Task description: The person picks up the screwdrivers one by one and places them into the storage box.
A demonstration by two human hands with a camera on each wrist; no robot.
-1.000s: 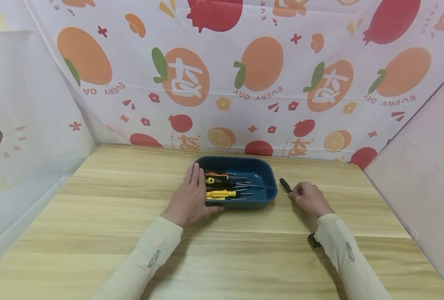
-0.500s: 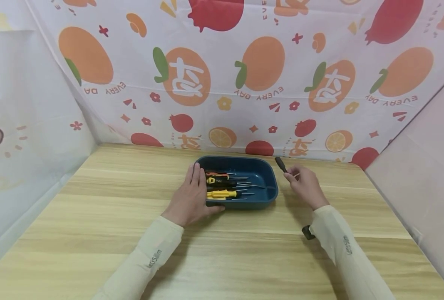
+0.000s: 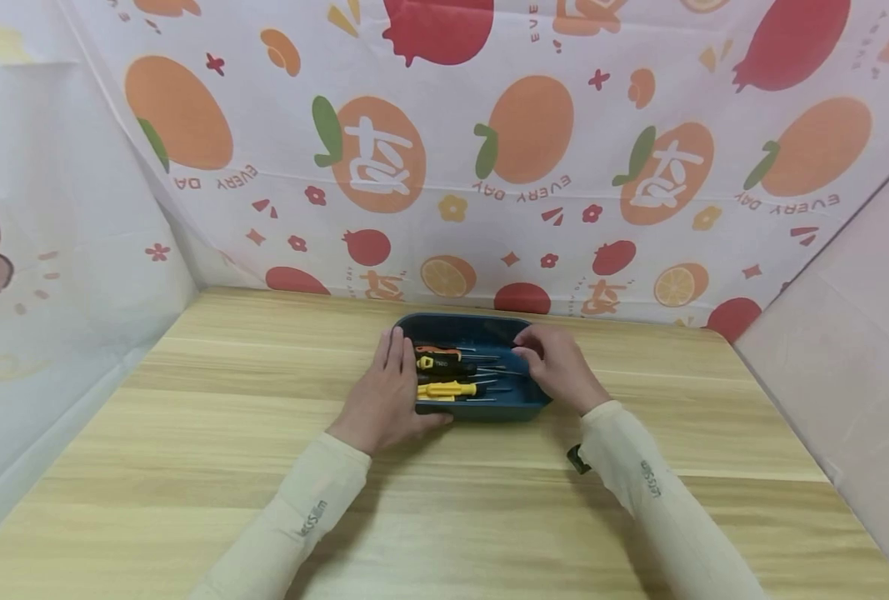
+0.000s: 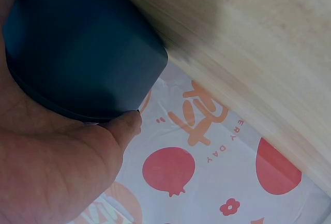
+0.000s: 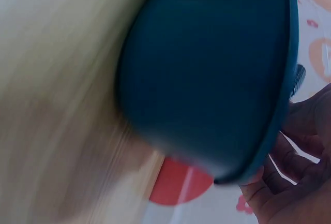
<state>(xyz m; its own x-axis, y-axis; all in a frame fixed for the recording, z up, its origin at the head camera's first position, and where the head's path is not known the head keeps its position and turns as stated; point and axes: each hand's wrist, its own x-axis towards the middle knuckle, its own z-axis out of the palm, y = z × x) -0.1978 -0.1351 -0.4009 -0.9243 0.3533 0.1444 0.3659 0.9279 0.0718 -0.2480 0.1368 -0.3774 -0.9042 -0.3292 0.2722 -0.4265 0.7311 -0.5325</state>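
Observation:
A dark blue rectangular box (image 3: pixel 489 412) stands on the wooden table, with several screwdrivers in its left part. Yellow-handled (image 3: pixel 447 389) and black-handled (image 3: pixel 440 364) ones show beside an orange handle (image 3: pixel 437 350). My left hand (image 3: pixel 384 396) rests over the box's left end, fingers straight along the rim and thumb against the front wall. Over the right end, my right hand (image 3: pixel 560 367) pinches a small black screwdriver (image 5: pixel 298 79). Its knurled handle end sticks out past the rim in the right wrist view; the fingers and the box hide the rest.
The wooden table (image 3: pixel 264 350) runs back to a fruit-print cloth (image 3: pixel 451 167) hanging close behind the box. Pale sheets stand at the left (image 3: pixel 62 275) and right (image 3: pixel 856 333). A small black item (image 3: pixel 577 459) sits under my right wrist.
My right hand has lifted the black screwdriver from the table right of the box and carried it left over the box's right end. The left hand has stayed on the box.

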